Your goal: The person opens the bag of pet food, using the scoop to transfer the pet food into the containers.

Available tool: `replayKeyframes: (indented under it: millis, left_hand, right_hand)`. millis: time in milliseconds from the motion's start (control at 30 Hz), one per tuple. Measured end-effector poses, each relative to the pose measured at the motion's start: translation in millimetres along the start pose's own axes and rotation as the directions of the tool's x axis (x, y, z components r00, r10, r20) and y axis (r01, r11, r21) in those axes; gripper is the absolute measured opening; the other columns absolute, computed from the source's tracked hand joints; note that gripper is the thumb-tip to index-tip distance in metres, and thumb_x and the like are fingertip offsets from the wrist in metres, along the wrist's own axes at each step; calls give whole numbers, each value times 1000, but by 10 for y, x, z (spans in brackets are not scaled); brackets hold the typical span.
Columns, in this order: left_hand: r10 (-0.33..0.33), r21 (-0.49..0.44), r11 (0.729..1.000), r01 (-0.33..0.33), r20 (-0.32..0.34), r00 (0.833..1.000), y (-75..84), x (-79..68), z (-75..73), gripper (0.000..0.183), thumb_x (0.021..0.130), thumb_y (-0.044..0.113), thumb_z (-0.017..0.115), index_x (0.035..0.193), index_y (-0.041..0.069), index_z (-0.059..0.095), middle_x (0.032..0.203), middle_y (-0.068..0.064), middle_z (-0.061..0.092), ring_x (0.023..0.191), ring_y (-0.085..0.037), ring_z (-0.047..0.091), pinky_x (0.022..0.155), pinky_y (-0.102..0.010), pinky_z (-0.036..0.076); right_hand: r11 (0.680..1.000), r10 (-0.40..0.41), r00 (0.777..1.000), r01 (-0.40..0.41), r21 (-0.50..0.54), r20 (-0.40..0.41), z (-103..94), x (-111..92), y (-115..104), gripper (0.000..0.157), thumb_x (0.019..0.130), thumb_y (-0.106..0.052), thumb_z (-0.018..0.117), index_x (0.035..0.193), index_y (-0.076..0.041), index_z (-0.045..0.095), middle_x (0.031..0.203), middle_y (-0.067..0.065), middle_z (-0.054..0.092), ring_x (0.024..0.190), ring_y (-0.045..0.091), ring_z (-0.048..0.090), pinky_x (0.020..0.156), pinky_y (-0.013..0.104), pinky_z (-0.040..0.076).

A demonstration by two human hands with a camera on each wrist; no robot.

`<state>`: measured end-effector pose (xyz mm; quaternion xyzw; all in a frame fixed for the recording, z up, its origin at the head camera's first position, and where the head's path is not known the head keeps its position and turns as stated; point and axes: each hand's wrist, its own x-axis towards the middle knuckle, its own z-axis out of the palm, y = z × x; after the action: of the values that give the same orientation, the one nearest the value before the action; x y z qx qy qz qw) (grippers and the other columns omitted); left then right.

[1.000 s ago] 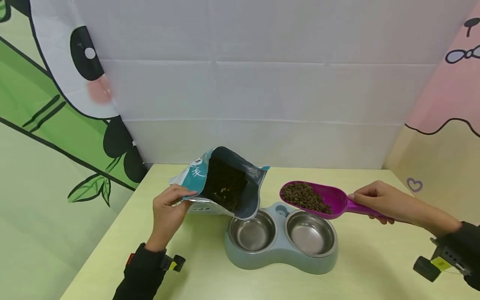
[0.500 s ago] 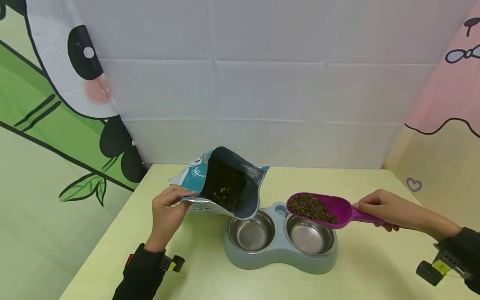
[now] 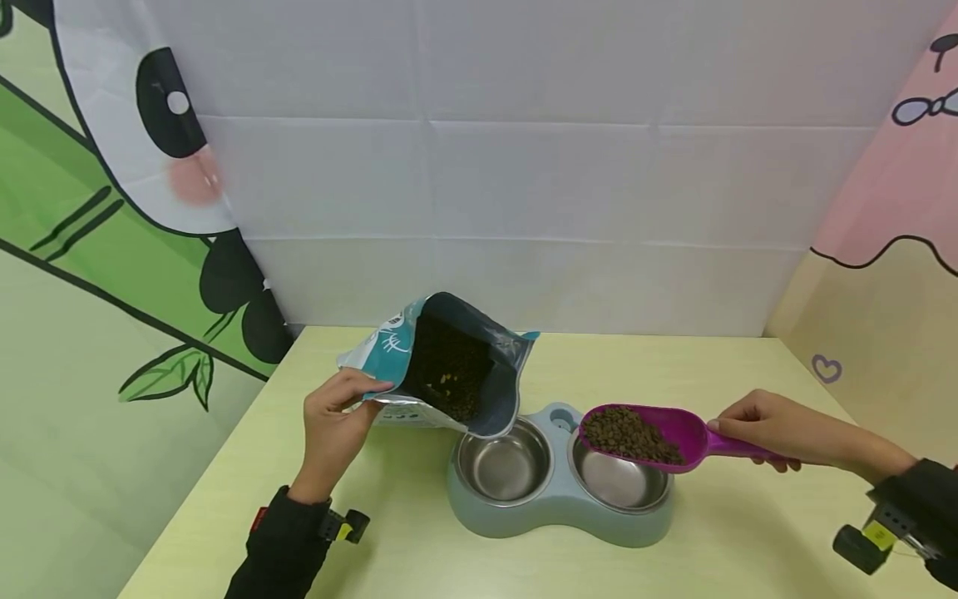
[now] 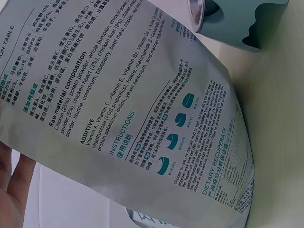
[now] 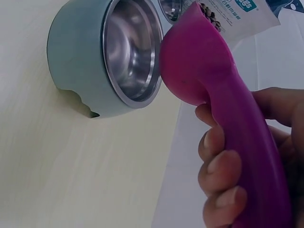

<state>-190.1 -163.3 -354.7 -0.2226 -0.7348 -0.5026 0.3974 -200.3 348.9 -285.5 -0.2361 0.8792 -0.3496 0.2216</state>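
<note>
My left hand (image 3: 340, 416) pinches the edge of an open pet food bag (image 3: 385, 358), tilted so its mouth faces me with brown kibble inside. In the left wrist view the bag's printed back (image 4: 142, 109) fills most of the picture. With my right hand (image 3: 778, 428) I grip the handle of a magenta scoop (image 3: 692, 433) heaped with brown kibble (image 3: 629, 434). The scoop is above the right steel bowl (image 3: 621, 487) of a blue-grey double feeder (image 3: 554, 507). In the right wrist view my curled fingers (image 5: 221, 173) wrap the scoop handle (image 5: 251, 152).
The left steel bowl (image 3: 505, 466) sits partly under the bag's lower lip. Both bowls show bare metal. The feeder stands on a pale yellow table (image 3: 404, 549), backed by a white sheet (image 3: 539, 183) with cartoon prints at the sides.
My right hand has lowered the loaded scoop and shifted it slightly right, so it now overlaps the right bowl in the head view. The left hand and bag have stayed nearly still.
</note>
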Motion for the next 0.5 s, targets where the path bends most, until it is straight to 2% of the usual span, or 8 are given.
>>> replayKeyframes:
  millis: [267,433,500]
  left_hand:
    - [2,-6,1000,-2,0,1000,-15,-4,3,24,71,-25,67,86,-8,72,80,-12,64,79,-6,56,74,-14,50]
    - [26,-30,999,-26,-2,1000,-41,-8,5,6,80,-8,70,86,-9,72,80,-14,64,79,-6,56,74,-14,50]
    - [34,-43,999,-34,-1,999,-39,-7,10,8,84,-2,70,85,-9,71,79,-15,63,78,-5,55,74,-13,49]
  right_hand:
    - [999,-28,999,28,-25,25,-7,-22,85,28,101,-17,45,91,-11,71,57,-6,51,42,2,40,34,17,35]
    - [998,-17,999,19,-55,37,-15,-20,113,28,101,-18,45,93,-15,71,57,-6,52,41,2,40,35,16,34]
    - [998,-3,999,6,-66,39,-15,-21,115,28,101,-19,46,93,-16,72,57,-5,52,41,3,40,35,16,34]
